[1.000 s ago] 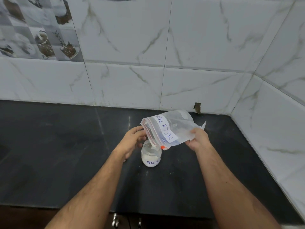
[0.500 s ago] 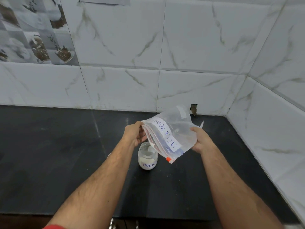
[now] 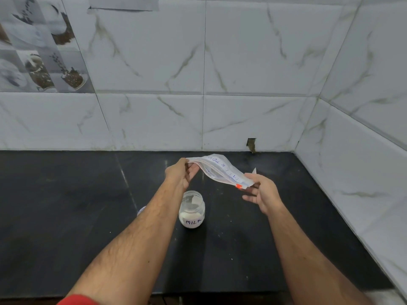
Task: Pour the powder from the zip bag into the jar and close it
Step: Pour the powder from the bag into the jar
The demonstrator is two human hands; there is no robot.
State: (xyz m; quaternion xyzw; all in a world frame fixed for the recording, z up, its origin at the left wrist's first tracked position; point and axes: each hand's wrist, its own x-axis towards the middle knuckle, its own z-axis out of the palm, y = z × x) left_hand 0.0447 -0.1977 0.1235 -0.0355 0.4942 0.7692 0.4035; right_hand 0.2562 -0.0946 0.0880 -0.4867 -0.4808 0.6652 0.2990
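2 bare hands raised over a black counter (image 3: 66,216). Nearest, an open glass jar (image 3: 192,209) marked MILK, partly filled with white powder; rigid, breakable, best gripped round the body. Beyond, left hand (image 3: 179,173) pinching 1 corner of the zip bag (image 3: 217,169), right hand (image 3: 258,191) loosely curled at the other. Limp, light, likely slippery film; best held by the seal.

Both hands hold a clear plastic zip bag (image 3: 217,170) stretched flat: left hand (image 3: 180,173) pinches one end, right hand (image 3: 261,193) the other; below the left fingers (image 3: 191,170) stands an open glass jar (image 3: 192,209) with white powder
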